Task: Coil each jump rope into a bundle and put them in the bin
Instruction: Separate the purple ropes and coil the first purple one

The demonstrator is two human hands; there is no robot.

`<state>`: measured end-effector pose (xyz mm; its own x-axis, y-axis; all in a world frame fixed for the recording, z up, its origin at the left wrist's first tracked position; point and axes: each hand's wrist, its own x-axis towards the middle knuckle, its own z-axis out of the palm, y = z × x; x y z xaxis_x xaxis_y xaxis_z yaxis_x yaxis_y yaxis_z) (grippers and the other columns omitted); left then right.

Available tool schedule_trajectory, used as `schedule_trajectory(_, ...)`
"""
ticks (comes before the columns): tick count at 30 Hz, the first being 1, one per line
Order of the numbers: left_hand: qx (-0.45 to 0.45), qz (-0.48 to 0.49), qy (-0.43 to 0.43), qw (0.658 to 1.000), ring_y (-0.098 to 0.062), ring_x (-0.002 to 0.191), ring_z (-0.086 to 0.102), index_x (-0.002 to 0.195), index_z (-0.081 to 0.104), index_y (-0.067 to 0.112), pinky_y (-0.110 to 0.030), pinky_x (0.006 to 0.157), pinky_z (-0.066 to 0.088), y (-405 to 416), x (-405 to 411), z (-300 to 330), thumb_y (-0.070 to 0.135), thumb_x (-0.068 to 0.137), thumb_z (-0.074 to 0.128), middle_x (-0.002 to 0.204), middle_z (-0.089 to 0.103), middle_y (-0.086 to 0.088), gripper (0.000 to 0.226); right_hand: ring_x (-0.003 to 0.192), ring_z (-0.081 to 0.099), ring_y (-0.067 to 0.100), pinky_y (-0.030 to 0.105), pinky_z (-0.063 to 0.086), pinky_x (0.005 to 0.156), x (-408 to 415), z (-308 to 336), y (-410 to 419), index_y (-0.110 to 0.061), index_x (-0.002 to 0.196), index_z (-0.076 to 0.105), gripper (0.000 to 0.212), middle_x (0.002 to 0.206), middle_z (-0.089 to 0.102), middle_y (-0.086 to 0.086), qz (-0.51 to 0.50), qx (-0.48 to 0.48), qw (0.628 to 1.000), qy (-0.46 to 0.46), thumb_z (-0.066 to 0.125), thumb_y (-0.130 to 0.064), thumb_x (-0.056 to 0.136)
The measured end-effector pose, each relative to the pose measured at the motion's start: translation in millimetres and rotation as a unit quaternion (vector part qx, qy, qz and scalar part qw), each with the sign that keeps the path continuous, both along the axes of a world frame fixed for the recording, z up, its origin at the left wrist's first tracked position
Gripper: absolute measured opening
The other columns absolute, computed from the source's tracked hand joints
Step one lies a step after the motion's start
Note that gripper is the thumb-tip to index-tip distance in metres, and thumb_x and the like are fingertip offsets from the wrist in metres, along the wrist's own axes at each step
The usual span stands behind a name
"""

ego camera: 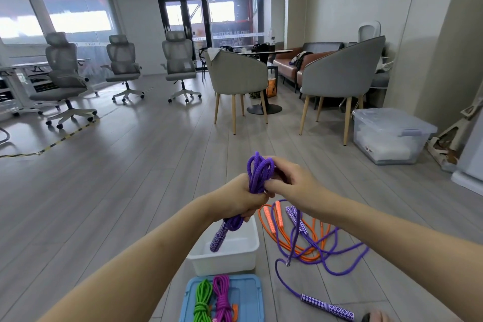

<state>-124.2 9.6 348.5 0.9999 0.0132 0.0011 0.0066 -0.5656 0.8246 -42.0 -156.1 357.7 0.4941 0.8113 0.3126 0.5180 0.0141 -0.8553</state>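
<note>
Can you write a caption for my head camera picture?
Both hands bundle a purple jump rope above the white bin.

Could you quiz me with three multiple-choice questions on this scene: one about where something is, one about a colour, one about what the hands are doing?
1. Where do the green and pink rope bundles lie?
A. on the blue lid
B. in the white bin
C. on a chair

2. What colour is the rope being coiled?
A. orange
B. purple
C. green

3. What state is the held rope in?
A. stretched straight
B. lying loose on the floor
C. gathered in loops

Answers:
1 A: the green bundle and pink bundle rest on the blue lid, nearer than the white bin.
2 B: the purple rope.
3 C: the left hand and right hand grip its loops.
</note>
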Motion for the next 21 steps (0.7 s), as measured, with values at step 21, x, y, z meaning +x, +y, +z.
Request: schedule_trajectory(21,-0.005,-0.024,0.046,0.999,-0.018,0.053,0.051,0.12,0.044,0.009,-0.033,0.056,0.051,-28.5,6.5,-1.6,0.01,0.097,0.063,0.069,0.051,-0.009,0.03,0.059,0.056,0.01,0.025,0.048,0.06,19.4,-6.0,8.0,-0.005,0.083,0.065,0.026,0.07,0.062,0.012,-0.205,-0.011,0.979,0.01,0.061,-0.025,0.099)
